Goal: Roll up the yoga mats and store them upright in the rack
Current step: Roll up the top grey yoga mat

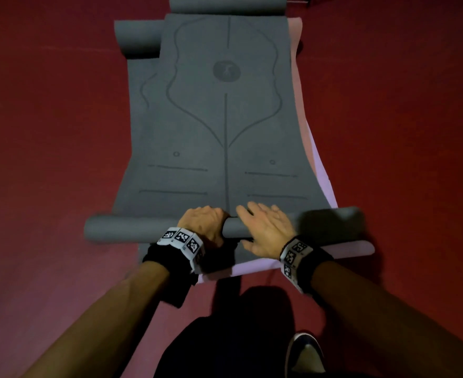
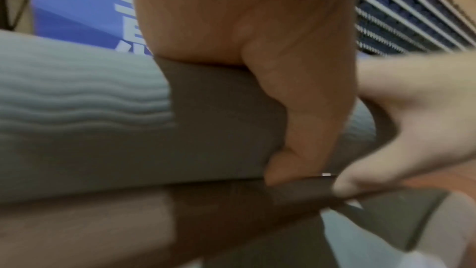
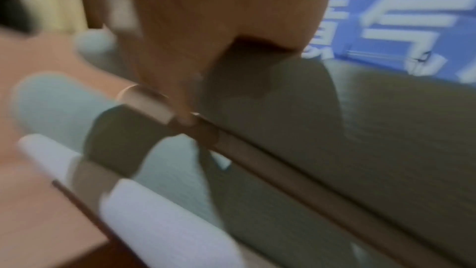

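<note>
**Both hands on the grey roll at the near end**

My left fingers (image 1: pixel 211 214) curl over the top of the rolled near end (image 1: pixel 132 230) of the grey yoga mat (image 1: pixel 211 118), the thumb tucked under the roll in the left wrist view, so my left hand (image 1: pixel 203 225) grips it. My right hand (image 1: pixel 265 230) lies flatter on the roll just beside the left one, its fingers fairly straight and spread, pressing rather than wrapping; the right wrist view is too blurred to add more.

The roll lies across the floor (image 1: pixel 47 159) at 6 o'clock of the mat. The rest of the mat stretches flat toward 12 o'clock, its printed lines facing up. Under it lies a pale pink mat (image 1: pixel 320 186), showing along the 3 o'clock edge and below the roll. At 11 o'clock a rolled grey end (image 1: pixel 137 36) sticks out beside the flat mat, and another grey roll (image 1: pixel 227 4) lies across the far end at 12 o'clock. A shoe (image 1: pixel 305 353) shows at 5 o'clock.
</note>
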### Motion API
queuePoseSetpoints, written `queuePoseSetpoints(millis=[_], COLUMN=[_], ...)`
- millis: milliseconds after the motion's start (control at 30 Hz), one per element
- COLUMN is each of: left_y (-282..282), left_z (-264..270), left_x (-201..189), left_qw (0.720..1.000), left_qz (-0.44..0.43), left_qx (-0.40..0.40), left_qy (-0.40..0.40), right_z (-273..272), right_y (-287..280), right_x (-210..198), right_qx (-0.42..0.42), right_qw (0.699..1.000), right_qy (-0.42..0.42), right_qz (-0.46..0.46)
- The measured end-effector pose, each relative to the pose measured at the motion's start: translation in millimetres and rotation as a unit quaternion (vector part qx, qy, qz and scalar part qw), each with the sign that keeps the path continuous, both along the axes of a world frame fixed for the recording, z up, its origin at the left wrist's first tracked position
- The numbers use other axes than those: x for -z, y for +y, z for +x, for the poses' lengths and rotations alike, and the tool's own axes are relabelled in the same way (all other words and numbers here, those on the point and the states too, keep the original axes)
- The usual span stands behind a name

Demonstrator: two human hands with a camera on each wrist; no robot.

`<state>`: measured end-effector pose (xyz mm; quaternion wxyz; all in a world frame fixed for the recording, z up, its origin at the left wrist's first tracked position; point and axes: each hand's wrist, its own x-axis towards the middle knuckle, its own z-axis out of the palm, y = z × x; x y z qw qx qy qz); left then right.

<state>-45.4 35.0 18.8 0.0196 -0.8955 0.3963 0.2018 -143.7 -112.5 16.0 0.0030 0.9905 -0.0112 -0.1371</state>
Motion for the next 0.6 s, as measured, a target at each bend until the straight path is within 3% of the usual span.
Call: queuePoseSetpoints(millis=[133, 300, 433, 600], left_y=[-0.8, 1.5, -3.2, -3.3], left_z=[-2.0, -24.2, -17.1, -0.3], left_x=[0.2, 17.3, 15.1, 1.1], left_qw=[0.999, 0.988, 0.996, 0.999], left_qz=[-0.005, -0.016, 0.012, 0.030], left_qx=[0.014, 0.037, 0.005, -0.020], left_qy=[-0.031, -0.150, -0.094, 0.003], right_z=[5.8, 18.2, 16.3, 6.0], right_y=[4.0, -1.6, 3.2, 21.0], right_x=[1.4, -13.7, -11.5, -0.7], right_qx=[0.035, 0.054, 0.050, 0.018], right_qw=[0.999, 0.996, 0.995, 1.000], right_qy=[0.004, 0.056, 0.072, -0.011], right_qz=[0.008, 0.036, 0.056, 0.005])
